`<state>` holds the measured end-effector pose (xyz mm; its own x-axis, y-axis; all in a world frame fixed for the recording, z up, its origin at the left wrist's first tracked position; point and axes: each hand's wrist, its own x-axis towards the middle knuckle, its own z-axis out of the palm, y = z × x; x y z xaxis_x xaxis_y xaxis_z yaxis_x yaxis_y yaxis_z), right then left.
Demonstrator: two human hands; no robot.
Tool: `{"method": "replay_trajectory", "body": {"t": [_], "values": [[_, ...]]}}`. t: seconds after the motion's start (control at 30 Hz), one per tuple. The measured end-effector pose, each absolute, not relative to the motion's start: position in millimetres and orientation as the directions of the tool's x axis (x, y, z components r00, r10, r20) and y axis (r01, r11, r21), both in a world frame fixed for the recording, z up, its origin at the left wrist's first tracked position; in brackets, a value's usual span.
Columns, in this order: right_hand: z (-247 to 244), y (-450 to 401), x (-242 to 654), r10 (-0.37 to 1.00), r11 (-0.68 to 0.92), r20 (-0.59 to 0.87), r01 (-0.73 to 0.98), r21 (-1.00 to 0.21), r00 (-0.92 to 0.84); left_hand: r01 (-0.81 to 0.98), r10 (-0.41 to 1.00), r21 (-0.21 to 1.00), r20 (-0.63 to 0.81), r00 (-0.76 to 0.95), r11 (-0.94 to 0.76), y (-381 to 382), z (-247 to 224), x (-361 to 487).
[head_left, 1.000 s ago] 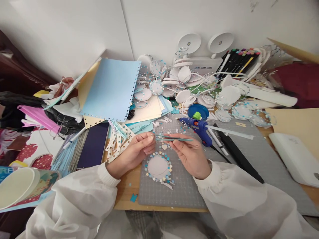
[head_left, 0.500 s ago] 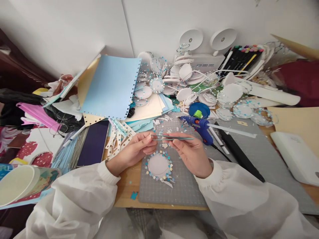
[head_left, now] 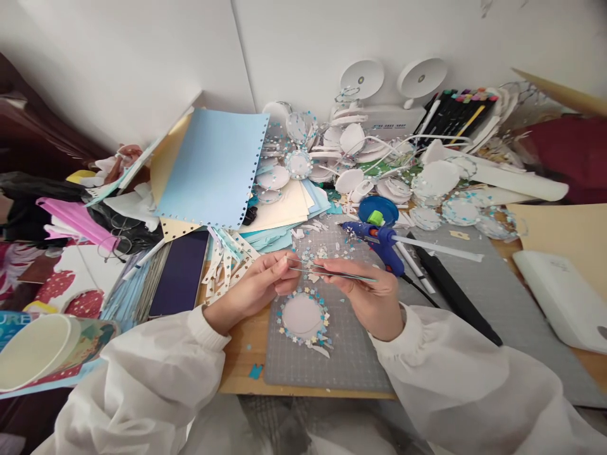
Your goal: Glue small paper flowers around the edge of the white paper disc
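Note:
Over the cutting mat (head_left: 341, 363), my left hand (head_left: 268, 275) is closed in a pinch on the ends of thin wire-like strands (head_left: 300, 265). They run across to my right hand (head_left: 365, 287), whose fingers close on a thin flat strip (head_left: 346, 275) seen edge-on; whether strands and strip are one piece I cannot tell. Just below the hands lies a white disc (head_left: 301, 315) ringed with small blue, white and cream stars. Tiny loose paper stars (head_left: 339, 251) are scattered on the mat behind my fingers.
A blue glue gun (head_left: 379, 240) lies right of my hands, near a black bar (head_left: 455, 291). Decorated white discs (head_left: 351, 139) pile up at the back. Blue punched paper (head_left: 213, 167) leans at left, above a dark phone (head_left: 179, 273). A cup (head_left: 42, 354) stands front left.
The strip's right end has tilted down and my right hand has turned slightly, its fingers now over the strip. My left hand keeps its pinch almost unmoved.

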<state>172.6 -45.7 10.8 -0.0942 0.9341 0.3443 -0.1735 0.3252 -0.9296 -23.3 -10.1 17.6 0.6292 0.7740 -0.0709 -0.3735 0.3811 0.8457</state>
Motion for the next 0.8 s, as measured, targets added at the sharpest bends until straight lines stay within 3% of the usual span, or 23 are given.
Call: {"method": "replay_trajectory", "body": {"t": [0.3, 0.6, 0.8], "values": [[12.5, -43.2, 174.3, 0.801, 0.591, 0.574, 0.071, -0.804, -0.168, -0.474, 0.818, 0.765, -0.117, 0.563, 0.436, -10.9, 14.5, -20.2], [11.1, -47.6, 176.4, 0.701, 0.71, 0.655, 0.197, -0.676, -0.283, -0.555, 0.857, 0.717, -0.114, 0.502, 0.421, -15.0, 16.0, -16.4], [13.5, -47.2, 182.8, 0.579, 0.801, 0.691, 0.146, -0.58, -0.433, -0.628, 0.852, 0.612, -0.159, 0.499, 0.482, -11.5, 25.2, -17.7]]}}
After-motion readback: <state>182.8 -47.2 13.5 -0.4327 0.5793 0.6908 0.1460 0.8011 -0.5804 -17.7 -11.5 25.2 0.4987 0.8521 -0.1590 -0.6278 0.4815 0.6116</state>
